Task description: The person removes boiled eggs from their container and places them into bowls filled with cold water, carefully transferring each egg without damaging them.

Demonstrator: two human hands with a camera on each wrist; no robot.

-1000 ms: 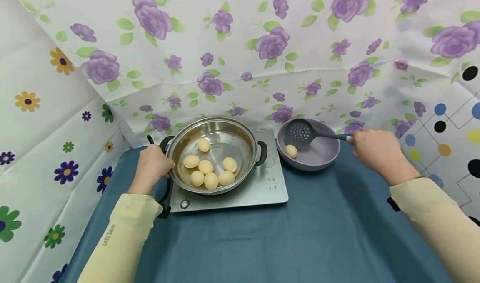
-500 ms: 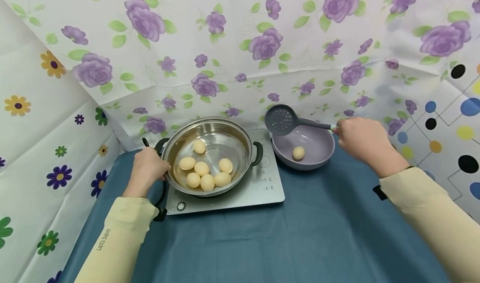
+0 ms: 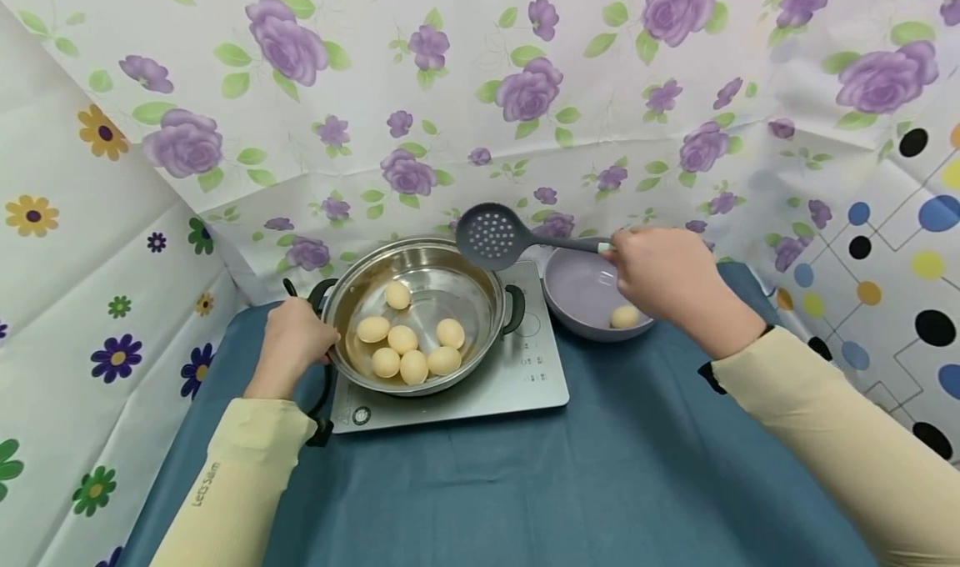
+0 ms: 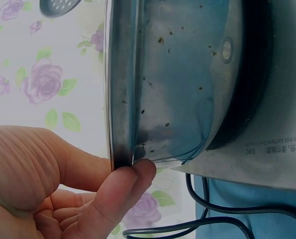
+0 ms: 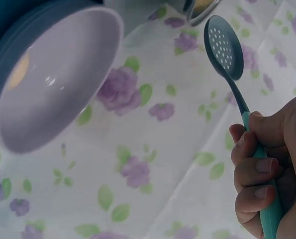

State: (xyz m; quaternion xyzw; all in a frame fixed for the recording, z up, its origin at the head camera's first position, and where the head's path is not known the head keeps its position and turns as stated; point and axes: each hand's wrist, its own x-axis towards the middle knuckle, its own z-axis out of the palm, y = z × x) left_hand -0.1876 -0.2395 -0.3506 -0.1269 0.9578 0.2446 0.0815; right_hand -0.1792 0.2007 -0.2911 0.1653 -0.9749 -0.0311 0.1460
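Note:
A steel pot (image 3: 450, 288) with black handles holds several eggs (image 3: 414, 367) in its lower left part. At its left side my left hand (image 3: 294, 338) pinches the rim; the left wrist view shows thumb and forefinger (image 4: 122, 184) on the pot's edge (image 4: 123, 99). With curled fingers my right hand (image 3: 667, 279) grips a skimmer by its green handle (image 5: 270, 209). The dark perforated head of the skimmer (image 3: 492, 235) hangs over the pot's far right rim and carries nothing. One egg (image 3: 624, 317) lies in the purple bowl (image 3: 577, 292), partly behind my right hand.
Under the pot is a flat silver induction cooker (image 3: 480, 404), its black cord (image 4: 222, 206) trailing at the left. The bowl stands just right of the cooker. A blue cloth (image 3: 450, 492) covers the table; flowered sheets (image 3: 345, 183) hang behind and beside it.
My right hand has lifted the skimmer out of the bowl and moved it left to the pot. The egg in the bowl has rolled right. My left hand stays at the pot's rim.

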